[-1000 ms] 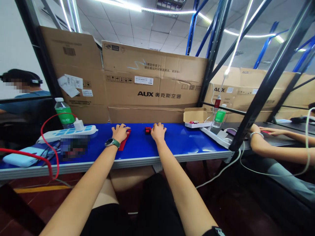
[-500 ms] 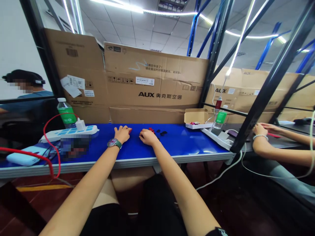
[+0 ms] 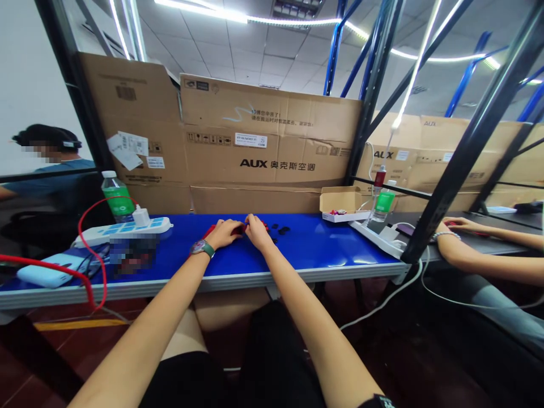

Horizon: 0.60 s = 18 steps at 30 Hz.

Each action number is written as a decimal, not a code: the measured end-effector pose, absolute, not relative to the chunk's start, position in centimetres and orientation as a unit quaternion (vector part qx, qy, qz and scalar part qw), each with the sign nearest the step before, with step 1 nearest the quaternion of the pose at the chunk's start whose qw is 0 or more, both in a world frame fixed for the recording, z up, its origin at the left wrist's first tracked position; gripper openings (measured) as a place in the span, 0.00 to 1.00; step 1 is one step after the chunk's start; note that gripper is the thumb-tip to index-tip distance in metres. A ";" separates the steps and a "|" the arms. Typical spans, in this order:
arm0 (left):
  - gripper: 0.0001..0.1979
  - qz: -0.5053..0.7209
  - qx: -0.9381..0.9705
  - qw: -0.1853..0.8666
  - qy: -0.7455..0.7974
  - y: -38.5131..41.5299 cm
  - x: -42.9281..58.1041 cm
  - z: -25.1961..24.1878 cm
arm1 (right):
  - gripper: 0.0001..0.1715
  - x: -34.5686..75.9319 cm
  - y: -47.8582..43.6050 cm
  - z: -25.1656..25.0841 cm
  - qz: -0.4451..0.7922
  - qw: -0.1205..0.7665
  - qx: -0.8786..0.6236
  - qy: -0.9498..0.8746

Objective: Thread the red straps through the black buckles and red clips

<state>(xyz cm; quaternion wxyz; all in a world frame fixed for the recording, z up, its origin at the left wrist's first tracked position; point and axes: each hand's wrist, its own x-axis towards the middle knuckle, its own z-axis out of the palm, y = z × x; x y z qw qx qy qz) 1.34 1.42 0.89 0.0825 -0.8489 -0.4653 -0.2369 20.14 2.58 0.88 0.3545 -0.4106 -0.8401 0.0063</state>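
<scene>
My left hand [image 3: 224, 233], with a watch [image 3: 201, 246] on its wrist, rests low over the blue tabletop with its fingers curled. A red piece [image 3: 209, 230] shows beside the back of that hand, partly hidden by it. My right hand [image 3: 257, 232] is pinched close to the left fingertips. Something small and dark red lies between the two hands, too hidden to name. Just past the right hand are small red pieces [image 3: 266, 226], mostly covered. Several small black pieces [image 3: 283, 230] lie on the table to its right.
On the left stand a power strip [image 3: 127, 228], a pale blue power bank [image 3: 51, 271], a red cable [image 3: 80, 226] and a bottle [image 3: 117, 198]. An open small box [image 3: 344, 215] sits back right. A cardboard wall [image 3: 272, 141] closes the rear. A co-worker's hands [image 3: 457, 226] are far right.
My left hand has moved right and its fingers now meet my right hand's. The right fingers have lifted slightly into a pinch. More red shows beside the left hand.
</scene>
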 end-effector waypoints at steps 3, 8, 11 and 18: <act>0.19 -0.276 -0.849 0.069 -0.445 1.3 1.3 1.4 | 0.19 20.5 2.8 0.9 0.015 0.381 -0.433 -0.817; 0.20 -0.287 -0.857 0.080 -0.421 1.7 1.2 1.4 | 0.16 21.0 2.8 0.5 0.023 0.380 -0.462 -0.801; 0.16 -0.274 -0.862 0.085 -0.418 1.8 1.3 1.2 | 0.14 20.9 2.7 0.3 0.035 0.362 -0.481 -0.798; 0.18 -0.284 -0.844 0.111 -0.441 0.9 1.6 1.8 | 0.11 20.9 4.6 0.2 0.095 0.445 -0.494 -0.741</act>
